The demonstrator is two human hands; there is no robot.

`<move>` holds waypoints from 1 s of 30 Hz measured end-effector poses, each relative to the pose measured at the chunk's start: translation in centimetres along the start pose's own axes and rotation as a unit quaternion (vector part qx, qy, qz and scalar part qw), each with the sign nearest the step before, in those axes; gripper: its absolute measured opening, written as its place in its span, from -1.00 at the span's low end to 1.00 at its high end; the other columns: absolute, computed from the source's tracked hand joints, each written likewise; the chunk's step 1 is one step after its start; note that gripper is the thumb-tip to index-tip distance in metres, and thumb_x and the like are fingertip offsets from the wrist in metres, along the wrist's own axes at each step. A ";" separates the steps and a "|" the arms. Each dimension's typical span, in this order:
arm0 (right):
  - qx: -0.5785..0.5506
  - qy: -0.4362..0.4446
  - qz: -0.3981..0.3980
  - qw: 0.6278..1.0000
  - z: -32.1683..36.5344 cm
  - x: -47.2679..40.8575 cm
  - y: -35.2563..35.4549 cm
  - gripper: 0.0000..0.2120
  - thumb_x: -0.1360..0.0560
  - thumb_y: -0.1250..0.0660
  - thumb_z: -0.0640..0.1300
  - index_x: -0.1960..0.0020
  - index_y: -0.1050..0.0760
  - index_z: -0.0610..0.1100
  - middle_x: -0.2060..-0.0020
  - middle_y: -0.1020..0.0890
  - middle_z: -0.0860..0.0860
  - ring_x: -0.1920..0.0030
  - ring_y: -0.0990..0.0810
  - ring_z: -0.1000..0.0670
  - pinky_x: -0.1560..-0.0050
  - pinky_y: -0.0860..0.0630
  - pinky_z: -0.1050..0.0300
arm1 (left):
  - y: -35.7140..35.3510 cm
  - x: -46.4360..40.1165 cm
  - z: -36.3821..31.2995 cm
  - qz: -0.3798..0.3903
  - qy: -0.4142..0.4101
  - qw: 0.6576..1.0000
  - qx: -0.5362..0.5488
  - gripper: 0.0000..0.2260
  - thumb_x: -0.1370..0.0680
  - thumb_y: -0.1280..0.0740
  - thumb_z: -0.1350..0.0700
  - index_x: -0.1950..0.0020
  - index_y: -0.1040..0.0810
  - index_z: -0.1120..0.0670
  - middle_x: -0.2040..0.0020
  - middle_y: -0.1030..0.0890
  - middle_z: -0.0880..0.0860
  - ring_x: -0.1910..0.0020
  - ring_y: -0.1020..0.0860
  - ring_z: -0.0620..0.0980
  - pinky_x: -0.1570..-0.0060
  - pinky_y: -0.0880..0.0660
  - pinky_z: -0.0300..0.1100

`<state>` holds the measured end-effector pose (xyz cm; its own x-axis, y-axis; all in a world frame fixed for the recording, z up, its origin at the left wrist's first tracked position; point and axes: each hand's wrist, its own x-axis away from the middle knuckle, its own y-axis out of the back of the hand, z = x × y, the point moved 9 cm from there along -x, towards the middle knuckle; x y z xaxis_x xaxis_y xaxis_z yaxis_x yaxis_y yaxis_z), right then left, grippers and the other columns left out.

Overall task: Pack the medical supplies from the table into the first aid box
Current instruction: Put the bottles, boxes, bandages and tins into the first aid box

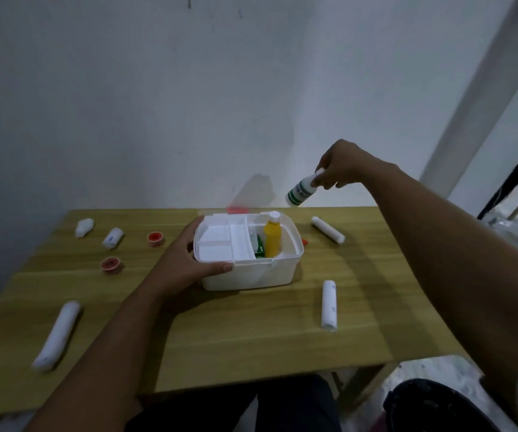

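Observation:
The white first aid box stands open in the middle of the wooden table. A white divider tray fills its left part. Upright in its right part is a yellow bottle, beside a green packet. My left hand grips the box's left front corner. My right hand holds a white bottle with a green label by its top, tilted, in the air above the table's far right edge.
White bandage rolls lie at the left front, right front and far right. Two small white tubes and two red tape rolls lie at the left. A red lid lies behind the box.

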<state>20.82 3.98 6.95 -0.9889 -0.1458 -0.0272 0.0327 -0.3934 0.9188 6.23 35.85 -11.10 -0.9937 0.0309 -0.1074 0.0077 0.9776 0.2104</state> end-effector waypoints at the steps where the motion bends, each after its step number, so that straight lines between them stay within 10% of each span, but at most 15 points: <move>1: -0.013 0.005 0.013 1.000 0.9 0.8 0.5 -0.74 -0.37 -0.65 -0.11 0.01 -0.69 -0.17 0.31 -0.76 -0.05 0.25 -0.77 0.05 0.23 -0.70 0.08 | 0.1 0.4 0.1 0.000 0.006 1.000 0.002 0.11 -0.13 -0.77 -0.14 -0.54 -0.23 -0.43 -0.47 -0.44 -0.19 -0.41 -0.45 -0.01 -0.24 -0.57 0.17; 11: 0.071 0.014 0.124 0.990 7.8 7.9 -3.6 -0.77 -0.46 -0.57 -0.24 -0.03 -0.61 -0.32 0.24 -0.75 -0.19 0.26 -0.78 -0.10 0.18 -0.74 -0.08 | 0.0 0.6 -2.8 0.060 0.018 0.984 -0.167 0.36 -0.02 -0.61 -0.45 -0.69 -0.05 -0.12 -0.59 -0.34 -0.02 -0.38 -0.39 -0.04 -0.18 -0.47 -0.14; 16: 0.122 0.023 0.088 0.988 6.4 8.2 -8.7 -0.69 -0.42 -0.61 -0.17 -0.07 -0.60 -0.25 0.24 -0.71 -0.14 0.30 -0.75 -0.08 0.17 -0.74 -0.07 | 0.5 -0.3 -3.0 0.091 0.024 0.981 -0.169 0.10 -0.29 -0.67 -0.14 -0.67 -0.09 -0.10 -0.58 -0.34 -0.01 -0.39 -0.37 -0.03 -0.21 -0.42 -0.12; 24: -0.162 -0.047 0.059 0.984 0.3 5.4 -9.1 -0.55 -0.46 -0.49 0.23 0.00 -0.68 -0.18 0.23 -0.76 -0.05 0.46 -0.66 0.05 0.45 -0.48 0.22 | 1.0 -1.6 -2.4 0.057 0.027 0.983 -0.173 0.14 -0.26 -0.65 -0.16 -0.69 -0.08 -0.08 -0.59 -0.33 -0.01 -0.48 -0.36 0.06 -0.33 -0.42 0.01; 27: -0.142 -0.086 0.001 0.986 -3.4 4.3 -9.2 -0.82 -0.53 -0.41 -0.09 -0.04 -0.69 -0.18 0.13 -0.77 -0.10 0.34 -0.67 0.00 0.32 -0.57 0.16 | 1.2 -1.9 -1.5 0.049 0.024 0.986 -0.159 0.19 -0.21 -0.67 -0.22 -0.68 -0.08 -0.11 -0.59 -0.33 -0.01 -0.47 -0.35 0.06 -0.37 -0.41 0.07; 30: 0.015 -0.038 0.055 0.998 -4.4 4.1 -12.7 -0.68 -0.50 -0.42 -0.20 -0.26 -0.66 -0.13 -0.09 -0.69 -0.06 -0.06 -0.65 -0.08 -0.13 -0.60 0.05 | 1.5 -2.1 -0.8 0.061 0.022 0.985 -0.158 0.21 -0.15 -0.66 -0.29 -0.67 -0.09 -0.15 -0.57 -0.33 -0.07 -0.43 -0.35 -0.02 -0.31 -0.42 -0.02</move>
<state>16.96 4.37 -6.61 -0.9877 -0.1174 0.1031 0.1383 -0.3504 0.9263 8.25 37.04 -9.74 -0.9915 0.1285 -0.0213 0.0997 0.8537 0.5111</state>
